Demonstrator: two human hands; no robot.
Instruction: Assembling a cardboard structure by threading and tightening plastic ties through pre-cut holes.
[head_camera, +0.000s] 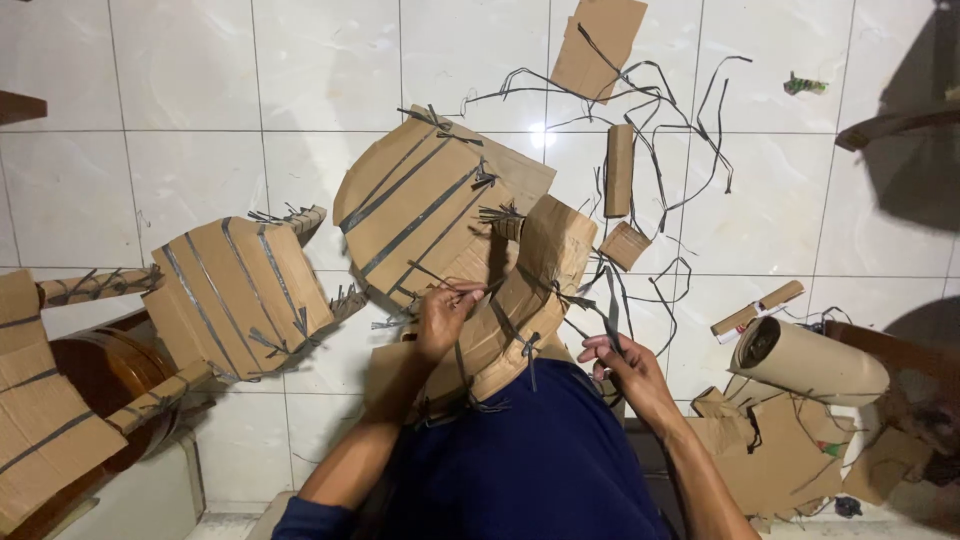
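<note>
Cardboard piece (520, 300), folded and bound with dark strips, rests on our lap above the white tiled floor (180, 100). From the head camera we see our left hand (440, 318) pinching a dark strip (432, 275) against it, fingers clenched. Our right hand (622, 368) grasps another strip's end (611, 315). A strapped cardboard panel (235, 295) lies well left, a cardboard roll (810, 360) right.

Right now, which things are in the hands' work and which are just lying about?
In hand: left hand on folded cardboard piece; right hand pinching dark strap.

Lying about: strapped cardboard panel, brown paper roll, small cardboard tube, loose straps, cardboard scraps.
</note>
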